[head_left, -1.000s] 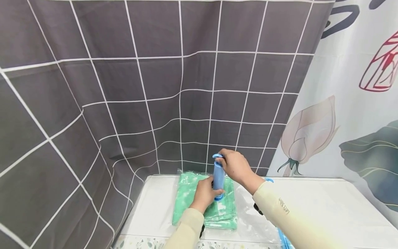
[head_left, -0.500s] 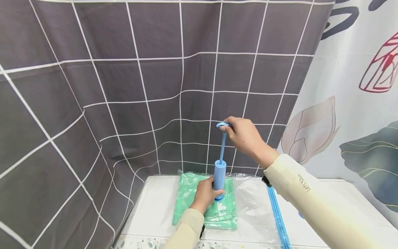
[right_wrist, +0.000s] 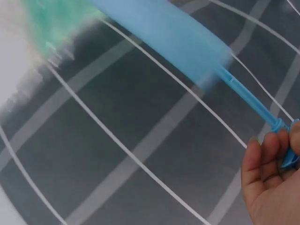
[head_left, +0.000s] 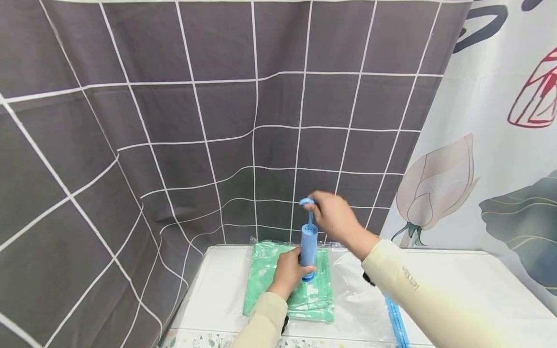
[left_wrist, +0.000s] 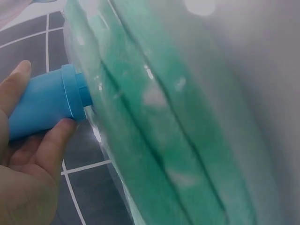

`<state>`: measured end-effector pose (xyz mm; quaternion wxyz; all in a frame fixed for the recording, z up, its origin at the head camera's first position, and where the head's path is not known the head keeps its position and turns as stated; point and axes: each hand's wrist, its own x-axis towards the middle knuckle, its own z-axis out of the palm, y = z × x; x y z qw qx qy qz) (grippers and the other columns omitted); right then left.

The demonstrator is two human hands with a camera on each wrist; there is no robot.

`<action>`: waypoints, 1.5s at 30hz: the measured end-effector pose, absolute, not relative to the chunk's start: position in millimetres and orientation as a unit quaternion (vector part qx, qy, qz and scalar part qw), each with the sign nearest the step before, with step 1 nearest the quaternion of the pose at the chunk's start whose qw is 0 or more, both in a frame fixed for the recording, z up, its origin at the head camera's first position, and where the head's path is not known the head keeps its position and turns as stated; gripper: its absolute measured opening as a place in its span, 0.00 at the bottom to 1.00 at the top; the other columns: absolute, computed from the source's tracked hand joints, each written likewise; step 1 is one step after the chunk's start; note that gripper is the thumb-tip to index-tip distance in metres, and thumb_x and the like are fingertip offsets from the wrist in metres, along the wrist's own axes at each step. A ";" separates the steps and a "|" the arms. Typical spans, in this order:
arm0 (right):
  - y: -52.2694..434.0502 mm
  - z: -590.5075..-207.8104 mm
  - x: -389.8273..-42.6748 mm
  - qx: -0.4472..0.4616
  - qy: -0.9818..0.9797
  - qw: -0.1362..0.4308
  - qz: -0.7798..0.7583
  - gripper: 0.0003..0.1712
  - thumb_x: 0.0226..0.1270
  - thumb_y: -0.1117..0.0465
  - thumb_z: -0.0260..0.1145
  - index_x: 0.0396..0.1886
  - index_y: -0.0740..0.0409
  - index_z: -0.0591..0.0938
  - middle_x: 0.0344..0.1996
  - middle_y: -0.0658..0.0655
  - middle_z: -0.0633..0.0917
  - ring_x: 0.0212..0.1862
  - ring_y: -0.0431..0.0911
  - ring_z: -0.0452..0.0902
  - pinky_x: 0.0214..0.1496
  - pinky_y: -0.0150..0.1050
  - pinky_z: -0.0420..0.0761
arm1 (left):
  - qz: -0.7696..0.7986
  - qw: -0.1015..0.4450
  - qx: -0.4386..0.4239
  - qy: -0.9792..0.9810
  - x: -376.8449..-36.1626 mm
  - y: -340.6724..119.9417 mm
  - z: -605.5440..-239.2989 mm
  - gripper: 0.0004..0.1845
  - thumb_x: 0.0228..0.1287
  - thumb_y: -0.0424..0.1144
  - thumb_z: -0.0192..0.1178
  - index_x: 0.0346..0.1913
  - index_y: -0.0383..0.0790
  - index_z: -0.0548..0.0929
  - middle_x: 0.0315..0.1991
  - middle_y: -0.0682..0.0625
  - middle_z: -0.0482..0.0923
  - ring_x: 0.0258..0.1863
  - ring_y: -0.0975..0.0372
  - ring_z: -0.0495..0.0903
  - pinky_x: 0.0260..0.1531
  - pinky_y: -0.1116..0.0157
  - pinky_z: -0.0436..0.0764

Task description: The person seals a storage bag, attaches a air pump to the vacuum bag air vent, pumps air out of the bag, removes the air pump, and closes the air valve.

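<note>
- A grey curtain [head_left: 174, 121] with white grid lines hangs along the left side and the far side of the scene.
- A white counter [head_left: 217, 295] stands below it; its near edge shows a flowered border.
- A clear plastic bag [head_left: 357, 304] lies flat on the counter, with a folded green cloth [head_left: 265, 275] sealed inside its left part.
- The left hand [head_left: 287, 273] rests on the green cloth, its fingers curled round the lower end of a blue pump [head_left: 308, 251]. In the left wrist view the thumb and fingers [left_wrist: 56, 140] close on the barrel just above the collar.
- The pump stands upright on the bag, its foot pressed against the plastic over the cloth.
- A thin blue rod [head_left: 310, 218] sticks out of the top of the barrel, partly drawn out.
- The right hand [head_left: 332, 217] holds the handle [head_left: 306, 201] at the top of the rod, fingers wrapped about it, above and slightly right of the barrel.
- A blue zip strip [head_left: 396, 324] runs along the bag at the near right, partly under the right sleeve.
- A white curtain [head_left: 500, 145] printed with a pale flower bud and dark leaves hangs on the right.
</note>
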<state>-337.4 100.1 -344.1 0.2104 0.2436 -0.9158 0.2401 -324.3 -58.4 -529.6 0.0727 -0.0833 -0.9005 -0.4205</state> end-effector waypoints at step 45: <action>101.7 -283.0 -332.2 0.234 -0.909 0.223 0.265 0.12 0.88 0.57 0.68 0.51 0.62 0.89 0.33 0.59 0.89 0.32 0.52 0.81 0.40 0.50 0.83 | -0.422 0.081 -0.083 -0.899 -323.0 -57.7 -532.2 0.27 0.64 0.41 0.86 0.62 0.32 0.89 0.51 0.38 0.96 0.48 0.47 0.97 0.50 0.51 0.97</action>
